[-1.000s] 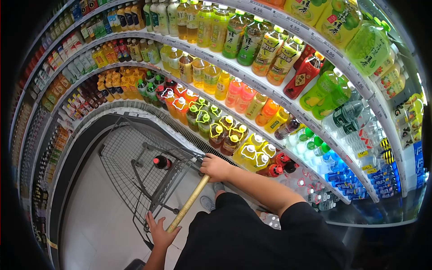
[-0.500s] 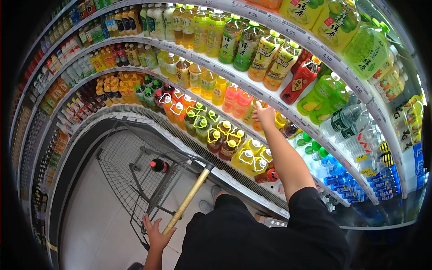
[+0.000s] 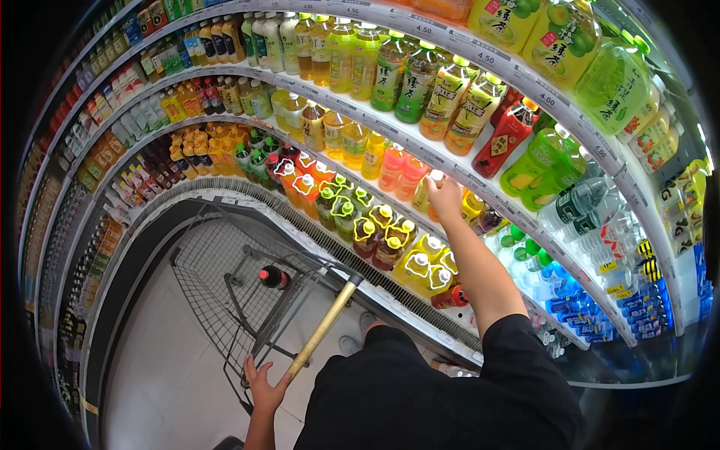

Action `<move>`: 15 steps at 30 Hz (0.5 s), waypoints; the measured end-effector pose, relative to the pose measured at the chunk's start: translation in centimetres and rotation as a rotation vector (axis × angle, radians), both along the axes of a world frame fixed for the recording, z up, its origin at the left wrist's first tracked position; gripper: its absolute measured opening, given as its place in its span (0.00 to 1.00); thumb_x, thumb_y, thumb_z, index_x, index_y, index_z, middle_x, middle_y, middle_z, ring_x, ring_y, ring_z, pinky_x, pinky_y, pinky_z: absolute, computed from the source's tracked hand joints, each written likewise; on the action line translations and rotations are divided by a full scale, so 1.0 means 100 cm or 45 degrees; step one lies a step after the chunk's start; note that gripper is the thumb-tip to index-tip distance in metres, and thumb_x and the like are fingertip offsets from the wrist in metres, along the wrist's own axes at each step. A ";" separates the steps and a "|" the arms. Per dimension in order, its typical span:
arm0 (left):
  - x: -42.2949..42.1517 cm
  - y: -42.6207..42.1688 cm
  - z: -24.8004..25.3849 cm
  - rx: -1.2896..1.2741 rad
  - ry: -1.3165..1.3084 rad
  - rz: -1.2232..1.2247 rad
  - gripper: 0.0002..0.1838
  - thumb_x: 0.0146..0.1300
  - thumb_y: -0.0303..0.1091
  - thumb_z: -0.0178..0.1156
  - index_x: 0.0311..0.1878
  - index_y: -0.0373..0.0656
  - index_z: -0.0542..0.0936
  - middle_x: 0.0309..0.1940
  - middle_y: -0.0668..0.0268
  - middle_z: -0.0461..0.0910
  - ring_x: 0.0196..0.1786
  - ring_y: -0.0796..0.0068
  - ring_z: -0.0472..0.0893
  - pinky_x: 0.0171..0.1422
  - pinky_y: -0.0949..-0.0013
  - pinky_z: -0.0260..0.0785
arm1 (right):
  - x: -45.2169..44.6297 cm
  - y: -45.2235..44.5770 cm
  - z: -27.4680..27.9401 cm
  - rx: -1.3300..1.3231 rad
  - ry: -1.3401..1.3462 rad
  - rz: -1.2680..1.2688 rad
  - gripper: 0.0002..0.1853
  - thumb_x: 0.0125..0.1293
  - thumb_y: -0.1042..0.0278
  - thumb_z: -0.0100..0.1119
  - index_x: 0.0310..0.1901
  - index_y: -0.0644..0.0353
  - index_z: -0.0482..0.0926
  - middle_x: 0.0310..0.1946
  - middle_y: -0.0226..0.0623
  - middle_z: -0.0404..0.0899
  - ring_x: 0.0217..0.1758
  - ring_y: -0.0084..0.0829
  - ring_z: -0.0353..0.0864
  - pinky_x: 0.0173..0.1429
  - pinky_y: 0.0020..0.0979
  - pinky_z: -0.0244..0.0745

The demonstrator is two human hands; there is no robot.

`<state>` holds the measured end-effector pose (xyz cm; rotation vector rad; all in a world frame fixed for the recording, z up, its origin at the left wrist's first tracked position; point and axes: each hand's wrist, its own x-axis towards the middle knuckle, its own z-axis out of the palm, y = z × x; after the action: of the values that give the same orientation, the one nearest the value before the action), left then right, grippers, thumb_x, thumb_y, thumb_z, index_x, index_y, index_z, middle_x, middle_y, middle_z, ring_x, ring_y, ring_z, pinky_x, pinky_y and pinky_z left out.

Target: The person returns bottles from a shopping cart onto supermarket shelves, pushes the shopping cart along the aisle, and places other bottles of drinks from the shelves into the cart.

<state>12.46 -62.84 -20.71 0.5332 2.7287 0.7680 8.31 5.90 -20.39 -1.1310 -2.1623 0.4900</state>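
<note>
My right hand (image 3: 446, 196) reaches between two shelves of a drinks cooler, its fingers closed around the neck of a pale yellow bottle (image 3: 421, 198) just under its white cap. Pink bottles (image 3: 401, 174) stand directly left of that one, and yellow bottles (image 3: 471, 204) are to its right. Low on the left, my left hand (image 3: 264, 384) has its fingers spread, with the thumb side against the end of the gold-coloured handle (image 3: 324, 327) of a shopping cart. A dark bottle with a red cap (image 3: 274, 277) lies in the cart.
The wire cart (image 3: 217, 281) stands beside the cooler's low front edge (image 3: 360, 283). Green tea bottles (image 3: 412, 81) fill the shelf above my right hand. Price strips (image 3: 486, 56) run along the shelf edges. Capped bottles (image 3: 382, 234) stand in rows on the lowest level.
My right hand has gone from outstretched fingers beside the bottle to fingers closed at its neck. My left hand stays by the handle. The view has shifted slightly.
</note>
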 end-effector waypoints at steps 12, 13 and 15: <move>-0.021 0.047 0.026 0.081 0.156 0.131 0.32 0.55 0.41 0.79 0.60 0.39 0.80 0.77 0.41 0.62 0.81 0.39 0.57 0.83 0.43 0.51 | 0.070 -0.192 0.102 -0.056 0.234 0.557 0.19 0.64 0.68 0.72 0.52 0.64 0.77 0.18 0.37 0.76 0.19 0.38 0.79 0.26 0.38 0.72; -0.027 0.067 0.041 0.163 0.290 0.043 0.31 0.55 0.38 0.79 0.61 0.39 0.79 0.76 0.43 0.64 0.80 0.40 0.61 0.82 0.45 0.54 | 0.069 -0.201 0.115 -0.040 0.235 0.632 0.18 0.64 0.68 0.72 0.52 0.64 0.77 0.17 0.35 0.73 0.18 0.36 0.77 0.25 0.37 0.69; -0.043 0.103 0.065 0.419 0.075 -0.072 0.33 0.52 0.32 0.79 0.62 0.39 0.79 0.75 0.46 0.67 0.79 0.45 0.65 0.82 0.48 0.56 | 0.070 -0.214 0.146 -0.140 0.227 0.808 0.17 0.64 0.67 0.72 0.51 0.62 0.78 0.22 0.38 0.76 0.23 0.37 0.79 0.29 0.38 0.73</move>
<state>8.18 -52.53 -14.18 0.7066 2.6384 1.2136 15.35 -15.48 -5.76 -0.4030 -2.3259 0.9533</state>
